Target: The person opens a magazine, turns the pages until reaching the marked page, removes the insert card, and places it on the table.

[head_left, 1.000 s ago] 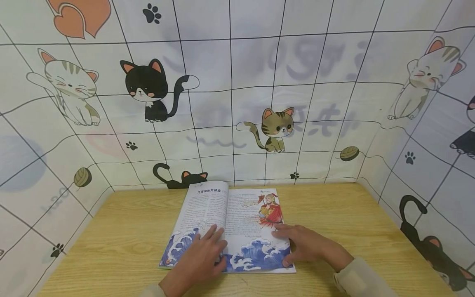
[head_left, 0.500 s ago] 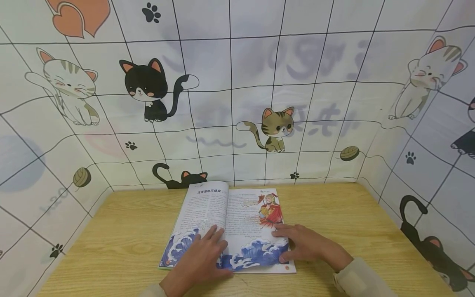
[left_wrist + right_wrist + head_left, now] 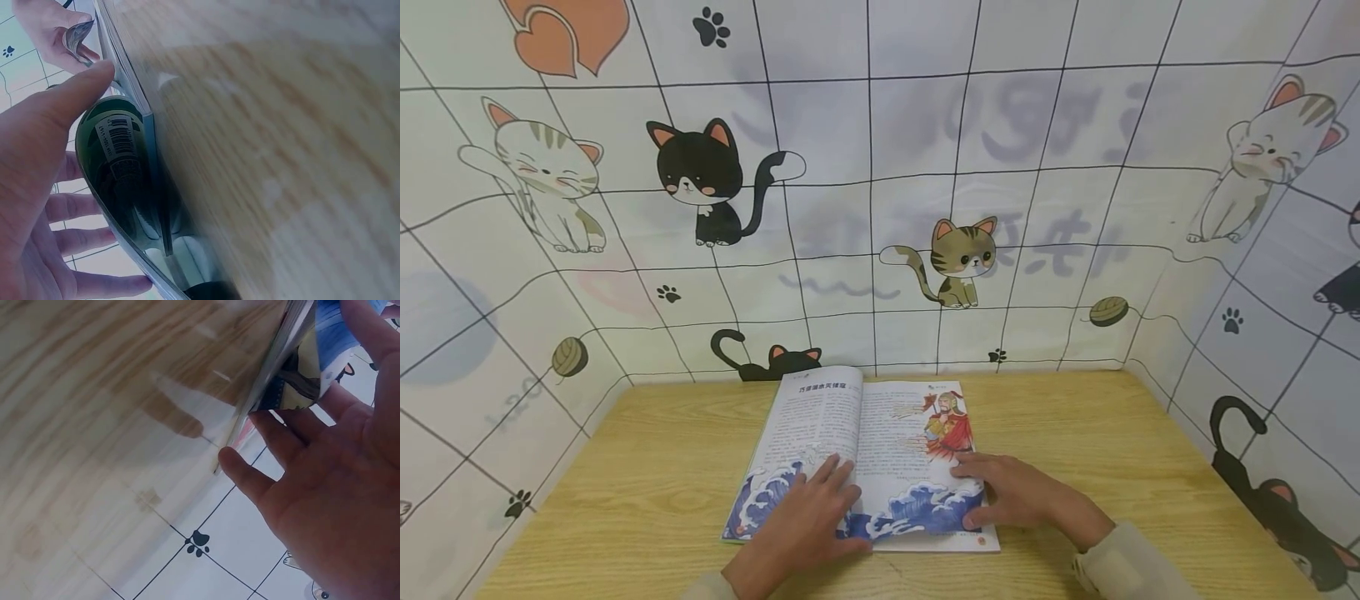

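An open magazine [image 3: 812, 417] with printed text and blue wave pictures lies on the wooden table. My left hand [image 3: 808, 517] rests on its left page near the spine, fingers straight and thumb reaching past the bottom edge. Between thumb and fingers, my right hand [image 3: 1022, 492] pinches the lower outer corner of the right page [image 3: 910, 433]. That corner bends up, and a white strip of the sheet beneath shows below it. In the right wrist view, the thumb lies on the blue print while the fingers are behind the lifted page [image 3: 334, 337].
A pale wood-grain table [image 3: 647, 483] runs around the magazine on all sides. Behind it and to both sides stand white cloth walls [image 3: 910, 125] printed with a black grid, cartoon cats and paw prints.
The lower right corner of the right page has come up and inward with my right thumb, uncovering the sheet beneath. My left thumb has straightened out to the right.
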`<state>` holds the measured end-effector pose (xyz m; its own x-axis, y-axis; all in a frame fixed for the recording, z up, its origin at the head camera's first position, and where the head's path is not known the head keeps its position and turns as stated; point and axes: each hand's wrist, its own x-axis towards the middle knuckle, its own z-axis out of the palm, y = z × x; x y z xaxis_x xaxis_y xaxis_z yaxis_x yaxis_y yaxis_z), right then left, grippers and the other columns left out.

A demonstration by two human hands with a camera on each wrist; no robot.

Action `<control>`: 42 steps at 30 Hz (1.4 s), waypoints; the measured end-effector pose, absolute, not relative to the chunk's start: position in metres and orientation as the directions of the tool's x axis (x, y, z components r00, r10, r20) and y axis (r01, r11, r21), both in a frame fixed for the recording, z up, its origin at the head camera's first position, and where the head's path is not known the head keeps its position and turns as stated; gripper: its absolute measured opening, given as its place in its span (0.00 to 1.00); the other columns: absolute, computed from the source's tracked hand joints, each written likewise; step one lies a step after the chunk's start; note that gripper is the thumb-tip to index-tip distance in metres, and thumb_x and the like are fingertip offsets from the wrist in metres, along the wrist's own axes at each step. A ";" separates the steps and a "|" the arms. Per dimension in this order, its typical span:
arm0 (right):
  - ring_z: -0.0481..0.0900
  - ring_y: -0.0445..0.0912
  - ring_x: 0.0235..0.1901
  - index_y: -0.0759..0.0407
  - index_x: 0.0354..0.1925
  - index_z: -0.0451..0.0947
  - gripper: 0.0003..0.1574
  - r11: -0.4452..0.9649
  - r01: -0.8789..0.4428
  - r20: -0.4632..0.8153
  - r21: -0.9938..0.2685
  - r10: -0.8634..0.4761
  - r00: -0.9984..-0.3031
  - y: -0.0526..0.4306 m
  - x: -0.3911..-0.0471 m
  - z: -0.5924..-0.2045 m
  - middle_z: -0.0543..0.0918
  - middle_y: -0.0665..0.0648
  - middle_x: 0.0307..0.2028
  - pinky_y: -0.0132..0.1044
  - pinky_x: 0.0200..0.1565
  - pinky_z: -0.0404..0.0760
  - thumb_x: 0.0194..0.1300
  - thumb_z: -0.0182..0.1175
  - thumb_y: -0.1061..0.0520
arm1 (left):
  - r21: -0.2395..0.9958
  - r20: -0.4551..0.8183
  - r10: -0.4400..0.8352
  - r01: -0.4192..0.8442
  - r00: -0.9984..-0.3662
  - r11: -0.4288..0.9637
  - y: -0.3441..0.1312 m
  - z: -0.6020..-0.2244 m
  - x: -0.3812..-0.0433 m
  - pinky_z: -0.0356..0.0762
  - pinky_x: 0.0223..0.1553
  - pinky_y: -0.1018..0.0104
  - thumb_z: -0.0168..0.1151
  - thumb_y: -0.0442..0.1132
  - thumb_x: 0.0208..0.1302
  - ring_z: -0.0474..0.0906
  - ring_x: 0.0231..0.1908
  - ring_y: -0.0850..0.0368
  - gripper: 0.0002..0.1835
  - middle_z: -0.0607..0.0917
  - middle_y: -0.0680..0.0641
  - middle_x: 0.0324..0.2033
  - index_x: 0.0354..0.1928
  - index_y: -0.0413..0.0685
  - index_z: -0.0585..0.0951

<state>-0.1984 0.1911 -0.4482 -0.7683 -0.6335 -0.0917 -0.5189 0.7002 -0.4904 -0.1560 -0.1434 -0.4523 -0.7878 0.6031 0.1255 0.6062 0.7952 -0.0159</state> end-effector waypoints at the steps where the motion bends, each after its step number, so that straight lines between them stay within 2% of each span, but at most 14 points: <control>1: 0.65 0.65 0.68 0.58 0.65 0.74 0.46 0.701 -0.520 -0.090 -0.488 -0.633 -0.769 0.191 -0.198 -0.448 0.69 0.63 0.69 0.65 0.63 0.65 0.57 0.68 0.32 | -0.022 0.135 0.605 0.608 -0.785 0.794 -0.143 -0.453 -0.156 0.77 0.49 0.38 0.64 0.71 0.54 0.70 0.65 0.39 0.32 0.76 0.43 0.63 0.47 0.52 0.82; 6: 0.66 0.65 0.68 0.58 0.66 0.73 0.47 0.710 -0.519 -0.097 -0.476 -0.629 -0.771 0.190 -0.197 -0.445 0.70 0.63 0.68 0.64 0.63 0.65 0.58 0.66 0.31 | -0.071 0.178 0.620 0.619 -0.764 0.782 -0.143 -0.455 -0.157 0.79 0.46 0.40 0.63 0.68 0.57 0.72 0.63 0.41 0.28 0.78 0.44 0.61 0.45 0.53 0.82; 10: 0.66 0.63 0.68 0.58 0.68 0.71 0.49 0.705 -0.533 -0.096 -0.468 -0.640 -0.762 0.189 -0.198 -0.443 0.71 0.62 0.68 0.63 0.63 0.65 0.59 0.65 0.30 | -0.090 0.182 0.638 0.633 -0.748 0.769 -0.143 -0.454 -0.157 0.78 0.49 0.43 0.64 0.66 0.58 0.73 0.62 0.44 0.32 0.78 0.45 0.61 0.57 0.54 0.79; 13: 0.67 0.60 0.68 0.58 0.69 0.70 0.50 0.701 -0.546 -0.075 -0.459 -0.643 -0.762 0.187 -0.198 -0.439 0.72 0.61 0.68 0.61 0.64 0.66 0.60 0.62 0.29 | -0.089 0.180 0.663 0.659 -0.727 0.747 -0.143 -0.453 -0.157 0.77 0.53 0.45 0.64 0.64 0.60 0.73 0.63 0.47 0.37 0.76 0.46 0.63 0.68 0.57 0.73; 19: 0.65 0.61 0.69 0.58 0.71 0.67 0.50 0.662 -0.549 0.008 -0.510 -0.634 -0.773 0.185 -0.198 -0.430 0.70 0.63 0.69 0.62 0.64 0.66 0.63 0.59 0.29 | -0.080 0.213 0.717 0.720 -0.663 0.690 -0.142 -0.451 -0.156 0.74 0.59 0.47 0.66 0.59 0.61 0.67 0.68 0.48 0.42 0.69 0.46 0.70 0.75 0.62 0.62; 24: 0.65 0.58 0.69 0.51 0.71 0.66 0.37 0.622 -0.527 0.084 -0.580 -0.597 -0.798 0.186 -0.198 -0.423 0.70 0.57 0.69 0.63 0.64 0.65 0.73 0.50 0.35 | -0.103 0.270 0.739 0.745 -0.617 0.660 -0.140 -0.450 -0.156 0.69 0.63 0.46 0.69 0.55 0.60 0.60 0.72 0.50 0.48 0.60 0.47 0.75 0.78 0.67 0.54; 26: 0.64 0.58 0.70 0.51 0.72 0.65 0.32 0.608 -0.526 0.116 -0.595 -0.583 -0.804 0.186 -0.198 -0.422 0.69 0.56 0.69 0.63 0.65 0.64 0.78 0.45 0.41 | -0.125 0.302 0.748 0.753 -0.591 0.646 -0.139 -0.449 -0.156 0.69 0.64 0.47 0.71 0.53 0.58 0.58 0.73 0.51 0.49 0.58 0.48 0.76 0.78 0.68 0.54; 28: 0.62 0.59 0.71 0.51 0.74 0.61 0.30 0.602 -0.528 0.142 -0.598 -0.569 -0.810 0.188 -0.198 -0.421 0.66 0.57 0.71 0.64 0.65 0.62 0.80 0.42 0.45 | -0.159 0.328 0.758 0.758 -0.563 0.632 -0.138 -0.448 -0.156 0.68 0.65 0.48 0.72 0.51 0.57 0.57 0.74 0.52 0.50 0.56 0.49 0.77 0.78 0.68 0.54; 32: 0.56 0.62 0.73 0.50 0.78 0.52 0.36 0.643 -0.503 0.144 -0.578 -0.527 -0.838 0.190 -0.197 -0.423 0.57 0.59 0.76 0.67 0.66 0.58 0.79 0.43 0.43 | -0.223 0.352 0.780 0.763 -0.518 0.607 -0.137 -0.448 -0.155 0.63 0.68 0.51 0.72 0.46 0.55 0.53 0.75 0.53 0.48 0.55 0.51 0.77 0.76 0.67 0.59; 36: 0.52 0.63 0.74 0.52 0.79 0.47 0.49 0.690 -0.441 0.082 -0.575 -0.487 -0.870 0.191 -0.197 -0.431 0.52 0.61 0.77 0.66 0.67 0.55 0.72 0.52 0.35 | -0.261 0.328 0.800 0.766 -0.502 0.588 -0.135 -0.447 -0.155 0.56 0.71 0.50 0.73 0.46 0.55 0.49 0.76 0.53 0.46 0.56 0.53 0.77 0.76 0.65 0.62; 39: 0.53 0.62 0.74 0.56 0.79 0.47 0.61 0.722 -0.448 0.012 -0.527 -0.520 -0.854 0.192 -0.197 -0.439 0.51 0.63 0.77 0.65 0.68 0.56 0.62 0.61 0.30 | -0.305 0.303 0.814 0.759 -0.496 0.576 -0.136 -0.446 -0.154 0.52 0.72 0.50 0.72 0.47 0.56 0.49 0.76 0.53 0.43 0.59 0.53 0.76 0.74 0.63 0.65; 42: 0.56 0.60 0.73 0.55 0.77 0.53 0.68 0.735 -0.497 -0.060 -0.461 -0.585 -0.809 0.195 -0.195 -0.446 0.54 0.62 0.76 0.65 0.67 0.55 0.50 0.68 0.26 | -0.375 0.282 0.829 0.740 -0.484 0.559 -0.137 -0.447 -0.154 0.50 0.73 0.52 0.69 0.48 0.57 0.52 0.76 0.53 0.37 0.62 0.52 0.75 0.70 0.63 0.71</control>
<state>-0.1953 0.1945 -0.4455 -0.8091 -0.5847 -0.0595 -0.4972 0.7350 -0.4610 -0.1543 -0.1369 -0.4466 -0.4838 0.8286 0.2818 0.7396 0.5592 -0.3746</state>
